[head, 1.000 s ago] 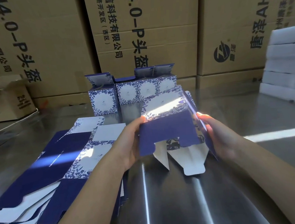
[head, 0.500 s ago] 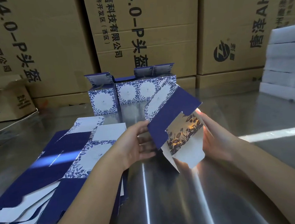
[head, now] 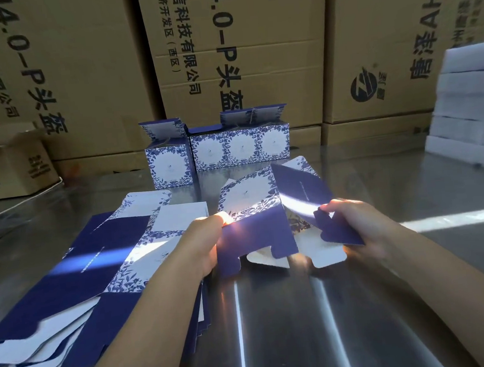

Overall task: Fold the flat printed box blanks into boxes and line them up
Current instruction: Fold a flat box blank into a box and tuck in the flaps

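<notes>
A blue and white printed box blank (head: 256, 229) is held above the steel table, half opened into a tube with its bottom flaps hanging towards me. My left hand (head: 203, 242) grips its left blue panel, thumb on top. My right hand (head: 353, 226) pinches the blue flap on its right side. A fanned stack of flat blanks (head: 90, 272) lies on the table to the left, partly under my left forearm. Several folded boxes (head: 240, 147) stand in a row at the back of the table, lids up.
The shiny steel table (head: 276, 326) carries bright sun stripes. Large brown cartons (head: 238, 52) form a wall behind the row. A small carton (head: 8, 162) sits at the back left, and stacked white foam blocks (head: 471, 104) at the right edge.
The blank has been turned and spread wider between my hands. My left hand now grips its left panel, and my right hand has moved out to the right flap.
</notes>
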`<state>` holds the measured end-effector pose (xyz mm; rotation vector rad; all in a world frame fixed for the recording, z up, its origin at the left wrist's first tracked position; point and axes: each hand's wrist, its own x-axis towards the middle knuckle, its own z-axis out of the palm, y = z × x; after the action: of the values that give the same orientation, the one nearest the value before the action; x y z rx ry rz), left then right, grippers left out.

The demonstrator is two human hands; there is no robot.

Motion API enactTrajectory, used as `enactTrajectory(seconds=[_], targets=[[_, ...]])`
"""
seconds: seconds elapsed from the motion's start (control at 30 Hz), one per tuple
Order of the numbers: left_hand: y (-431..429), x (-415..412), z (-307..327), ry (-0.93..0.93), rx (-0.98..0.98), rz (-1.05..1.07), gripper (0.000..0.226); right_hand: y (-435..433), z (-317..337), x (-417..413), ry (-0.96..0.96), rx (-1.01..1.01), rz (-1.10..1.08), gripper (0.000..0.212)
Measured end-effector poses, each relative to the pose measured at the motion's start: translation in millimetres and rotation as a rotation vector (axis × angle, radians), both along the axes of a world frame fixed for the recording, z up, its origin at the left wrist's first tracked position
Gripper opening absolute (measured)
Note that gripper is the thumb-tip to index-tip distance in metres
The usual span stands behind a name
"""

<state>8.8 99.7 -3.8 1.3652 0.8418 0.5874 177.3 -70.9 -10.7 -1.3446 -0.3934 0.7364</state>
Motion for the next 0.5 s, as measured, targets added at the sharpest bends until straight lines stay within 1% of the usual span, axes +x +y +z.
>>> enactTrajectory(seconds=[0.13, 0.2, 0.3, 0.37, 0.43, 0.47, 0.5], targets=[[1.9, 1.4, -0.6, 0.053, 0.072, -0.004, 0.019, -5.6, 6.2, 0.0, -0.084, -0.016, -0.047, 0.018], [3.6, 0.9, -0.9, 0.087, 0.131, 0.017, 0.023, -7.7, 8.4, -0.5, -0.104, -0.008, -0.036, 0.018], [6.0, -1.9, -0.7, 0.139, 0.205, 0.041, 0.023, -8.7, 8.5, 0.5, -0.145, -0.036, -0.028, 0.017], [7.4, -2.6, -0.7, 0.141, 0.229, 0.050, 0.021, -8.9, 8.1, 1.8, -0.165, -0.048, -0.020, 0.013], [5.6, -2.8, 1.2, 0.131, 0.256, 0.064, 0.007, -8.4, 7.7, 2.3, -0.180, -0.059, -0.009, 0.009], [4.9, -2.5, 0.8, 0.125, 0.282, 0.075, 0.018, -8.2, 7.5, 2.1, -0.185, -0.061, -0.003, 0.008], [4.2, -1.7, -0.4, 0.131, 0.310, 0.077, 0.039, -8.0, 7.3, 1.5, -0.188, -0.058, 0.000, 0.008]])
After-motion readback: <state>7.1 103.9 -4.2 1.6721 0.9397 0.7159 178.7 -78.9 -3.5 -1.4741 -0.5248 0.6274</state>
